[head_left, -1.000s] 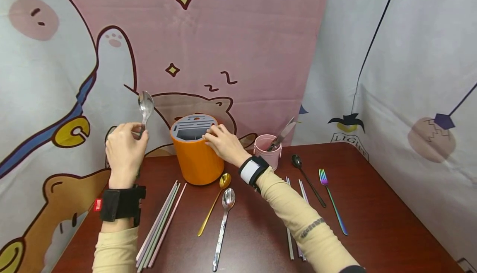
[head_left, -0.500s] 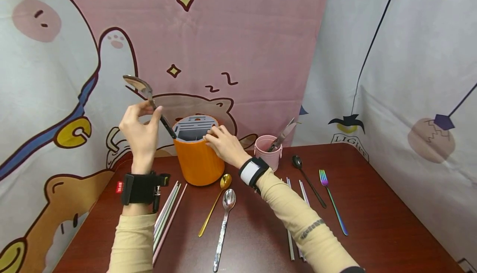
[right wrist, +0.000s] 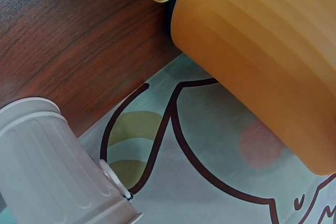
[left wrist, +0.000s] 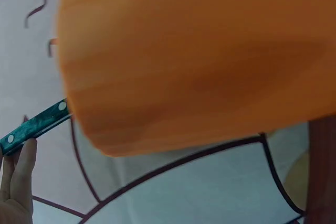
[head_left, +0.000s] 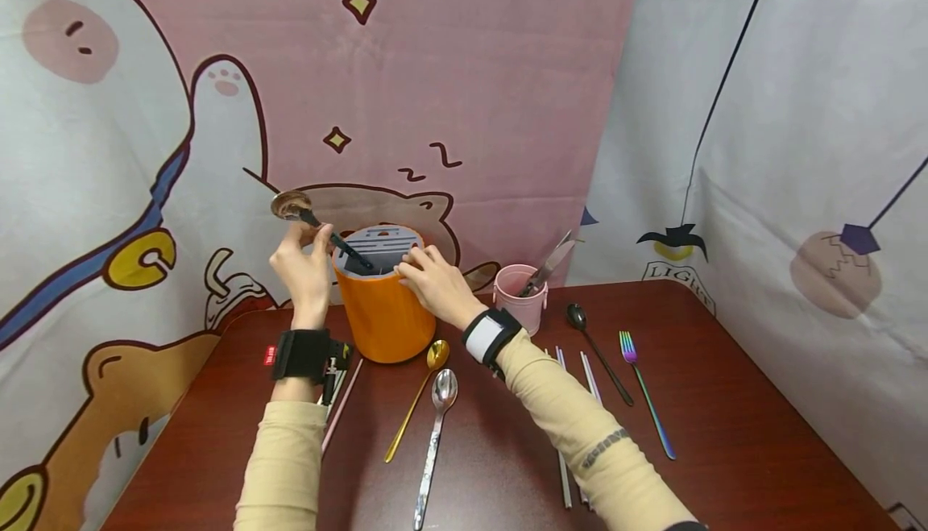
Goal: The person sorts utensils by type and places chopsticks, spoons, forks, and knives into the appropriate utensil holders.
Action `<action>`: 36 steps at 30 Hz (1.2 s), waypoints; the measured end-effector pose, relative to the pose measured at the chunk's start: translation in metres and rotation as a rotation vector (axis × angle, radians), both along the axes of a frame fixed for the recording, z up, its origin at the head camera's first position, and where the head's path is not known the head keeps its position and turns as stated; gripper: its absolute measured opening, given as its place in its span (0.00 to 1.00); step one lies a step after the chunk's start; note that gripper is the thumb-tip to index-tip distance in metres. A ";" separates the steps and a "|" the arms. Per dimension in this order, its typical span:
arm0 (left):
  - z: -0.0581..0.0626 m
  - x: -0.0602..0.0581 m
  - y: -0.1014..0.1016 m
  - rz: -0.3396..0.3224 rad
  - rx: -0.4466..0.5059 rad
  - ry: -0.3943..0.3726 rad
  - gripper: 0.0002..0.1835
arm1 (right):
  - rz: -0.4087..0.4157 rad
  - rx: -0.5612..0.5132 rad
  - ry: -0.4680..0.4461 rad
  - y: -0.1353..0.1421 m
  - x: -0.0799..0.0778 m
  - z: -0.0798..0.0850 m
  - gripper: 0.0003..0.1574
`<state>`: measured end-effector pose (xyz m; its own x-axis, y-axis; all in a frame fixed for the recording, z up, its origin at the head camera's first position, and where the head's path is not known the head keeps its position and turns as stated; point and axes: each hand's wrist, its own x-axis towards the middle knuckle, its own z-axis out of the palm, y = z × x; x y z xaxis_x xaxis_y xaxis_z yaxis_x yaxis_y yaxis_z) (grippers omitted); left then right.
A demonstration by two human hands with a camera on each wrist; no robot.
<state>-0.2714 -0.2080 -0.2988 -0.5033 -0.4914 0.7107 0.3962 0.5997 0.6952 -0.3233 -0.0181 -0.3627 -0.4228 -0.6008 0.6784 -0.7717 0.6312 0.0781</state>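
Note:
My left hand [head_left: 301, 275] pinches a spoon [head_left: 292, 202] bowl end up, just below its metal bowl. The spoon's dark green riveted handle [left wrist: 39, 124] slants down into the opening of an orange utensil holder [head_left: 391, 317] with a grey slotted top. In the left wrist view, the handle's far end passes behind the holder's rim. My right hand [head_left: 439, 283] grips the holder's right rim, fingertips over the edge. The right wrist view shows the holder's side but not that hand's fingers.
Before the holder lie a gold spoon [head_left: 412, 406] and a silver spoon [head_left: 435, 442]. Chopsticks [head_left: 342, 406] lie partly behind the left forearm. A pink bucket [head_left: 520, 309] holds cutlery; rightward are a black spoon [head_left: 598, 350], a rainbow fork [head_left: 648, 394] and more chopsticks [head_left: 564, 466].
My left hand has moved right to the holder, tipping the spoon so its handle points down and lowering the handle end into the opening. My right hand stays at the rim.

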 end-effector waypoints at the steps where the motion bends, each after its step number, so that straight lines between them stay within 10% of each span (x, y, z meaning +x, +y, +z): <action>1: -0.003 -0.001 -0.001 0.005 -0.013 -0.017 0.17 | -0.001 -0.001 0.003 0.000 0.000 0.000 0.11; 14: -0.029 -0.009 -0.003 0.039 0.006 -0.223 0.13 | -0.003 -0.002 -0.004 -0.003 0.003 0.001 0.11; 36: -0.029 -0.008 -0.005 0.004 0.033 -0.397 0.18 | -0.020 0.001 -0.015 -0.004 0.005 0.001 0.11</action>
